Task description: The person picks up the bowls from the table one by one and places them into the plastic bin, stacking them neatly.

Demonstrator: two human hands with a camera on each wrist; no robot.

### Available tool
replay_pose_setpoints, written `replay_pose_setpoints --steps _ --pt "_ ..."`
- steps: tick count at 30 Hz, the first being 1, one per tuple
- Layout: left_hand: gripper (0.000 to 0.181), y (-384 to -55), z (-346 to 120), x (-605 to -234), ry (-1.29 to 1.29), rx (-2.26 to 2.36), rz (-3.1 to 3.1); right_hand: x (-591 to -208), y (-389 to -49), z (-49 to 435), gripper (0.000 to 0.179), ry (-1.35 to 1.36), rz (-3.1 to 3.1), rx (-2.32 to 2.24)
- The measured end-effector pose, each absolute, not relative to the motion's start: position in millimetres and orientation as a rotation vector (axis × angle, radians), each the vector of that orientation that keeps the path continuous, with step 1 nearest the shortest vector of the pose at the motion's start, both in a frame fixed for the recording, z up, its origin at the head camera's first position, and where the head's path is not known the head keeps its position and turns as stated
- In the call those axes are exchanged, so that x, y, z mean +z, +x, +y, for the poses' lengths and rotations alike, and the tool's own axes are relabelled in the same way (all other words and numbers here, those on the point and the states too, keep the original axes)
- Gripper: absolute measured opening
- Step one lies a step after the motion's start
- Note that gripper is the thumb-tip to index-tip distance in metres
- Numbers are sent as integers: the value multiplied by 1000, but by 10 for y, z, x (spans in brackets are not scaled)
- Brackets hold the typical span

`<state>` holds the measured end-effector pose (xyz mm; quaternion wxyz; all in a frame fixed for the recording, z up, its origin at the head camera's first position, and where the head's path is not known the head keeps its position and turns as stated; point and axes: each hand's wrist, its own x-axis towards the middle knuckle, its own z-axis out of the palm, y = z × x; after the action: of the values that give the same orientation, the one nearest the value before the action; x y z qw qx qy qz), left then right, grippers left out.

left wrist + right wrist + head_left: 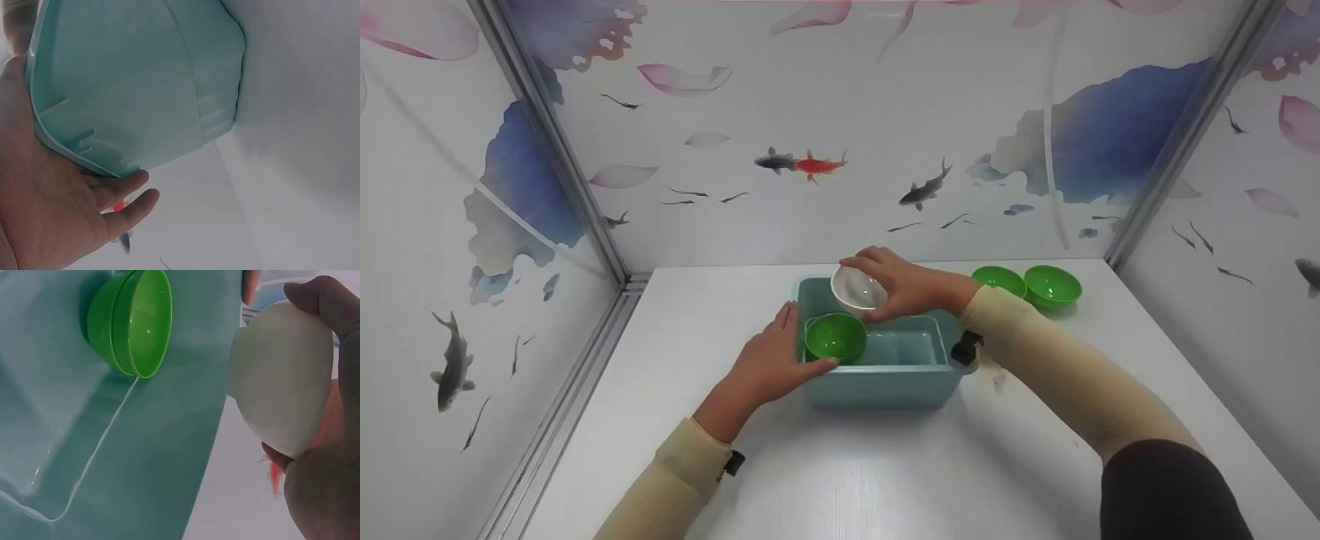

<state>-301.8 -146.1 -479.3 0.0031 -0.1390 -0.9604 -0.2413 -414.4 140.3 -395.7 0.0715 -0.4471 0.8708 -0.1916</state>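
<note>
My right hand (pixel 913 283) grips a white bowl (pixel 855 289) by its edge, thumb on one side and fingers on the other, over the back part of a light teal plastic bin (pixel 881 386). In the right wrist view the bowl (pixel 284 377) is tilted, its rounded outside and foot facing the camera. Two nested green bowls (pixel 149 326) sit inside the bin, at its left end in the head view. My left hand (pixel 769 361) rests against the bin's front left corner, thumb along the front rim and fingers extended along the left side.
Two more green bowls, one nearer (pixel 999 280) and one to its right (pixel 1052 286), stand side by side on the white table (pixel 855 480) behind my right forearm. Printed wall panels (pixel 825 225) close off the back and both sides.
</note>
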Motion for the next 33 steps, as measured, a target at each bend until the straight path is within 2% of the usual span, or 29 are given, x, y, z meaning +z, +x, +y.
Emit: replay_pose_setpoints --steps 23,33 --pt "134 -3007 -1479 -4812 -430 -822 -2999 -4239 -4321 924 99 -1243 2529 -238" --pt "124 -3020 -1489 -4839 -452 -805 -2986 -4374 -4283 766 98 -1204 2508 -100"
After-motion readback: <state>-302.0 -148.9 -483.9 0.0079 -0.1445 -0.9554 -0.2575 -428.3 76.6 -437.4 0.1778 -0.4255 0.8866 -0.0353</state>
